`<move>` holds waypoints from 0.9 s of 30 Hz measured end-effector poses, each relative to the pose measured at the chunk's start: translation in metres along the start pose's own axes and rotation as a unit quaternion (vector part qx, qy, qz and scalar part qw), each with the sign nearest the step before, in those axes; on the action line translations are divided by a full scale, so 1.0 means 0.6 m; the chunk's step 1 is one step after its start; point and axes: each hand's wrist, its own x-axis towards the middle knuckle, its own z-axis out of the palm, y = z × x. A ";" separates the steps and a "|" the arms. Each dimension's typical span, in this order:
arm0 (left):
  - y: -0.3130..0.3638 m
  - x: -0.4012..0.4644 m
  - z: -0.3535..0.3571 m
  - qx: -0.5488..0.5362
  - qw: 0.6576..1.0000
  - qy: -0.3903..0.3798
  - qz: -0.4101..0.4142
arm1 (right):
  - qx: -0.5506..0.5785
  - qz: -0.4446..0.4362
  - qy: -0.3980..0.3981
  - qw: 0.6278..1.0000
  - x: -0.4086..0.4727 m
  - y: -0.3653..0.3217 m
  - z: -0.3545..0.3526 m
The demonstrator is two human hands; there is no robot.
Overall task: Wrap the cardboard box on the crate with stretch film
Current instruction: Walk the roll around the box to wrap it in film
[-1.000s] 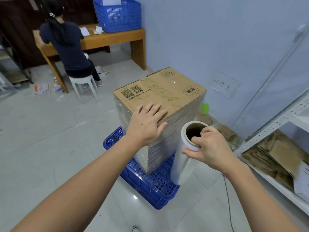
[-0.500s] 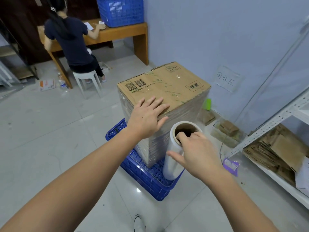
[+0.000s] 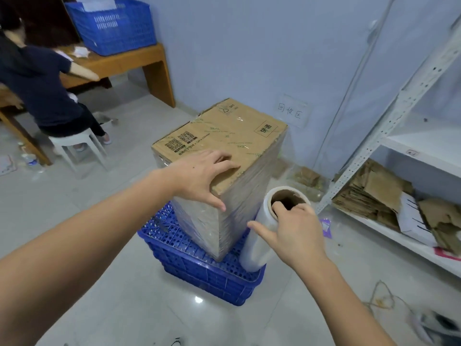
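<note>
Head view: film roll [image 3: 259, 236] stands nearly upright at the near right corner of the box [image 3: 224, 156] on the crate [image 3: 199, 268]. Right hand [image 3: 296, 233] grips the roll's core; left hand [image 3: 207, 176] rests spread on the box top, nearer it.

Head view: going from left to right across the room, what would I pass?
Seated person → white stool → left hand → cardboard box → film roll → right hand → metal shelf with flattened cardboard.
</note>
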 end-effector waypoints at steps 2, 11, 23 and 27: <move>-0.010 0.005 0.011 -0.002 0.999 0.010 0.031 | -0.016 0.029 0.030 0.999 0.004 -0.010 0.007; -0.020 0.015 0.037 0.002 0.996 0.033 0.082 | -0.075 0.153 -0.024 0.985 -0.019 -0.070 0.000; -0.046 0.016 0.031 -0.008 0.989 -0.011 0.144 | -0.045 0.209 0.028 0.976 -0.011 -0.068 0.027; -0.038 0.016 0.026 0.003 0.990 -0.014 0.137 | -0.049 0.109 0.041 0.992 -0.042 -0.072 0.011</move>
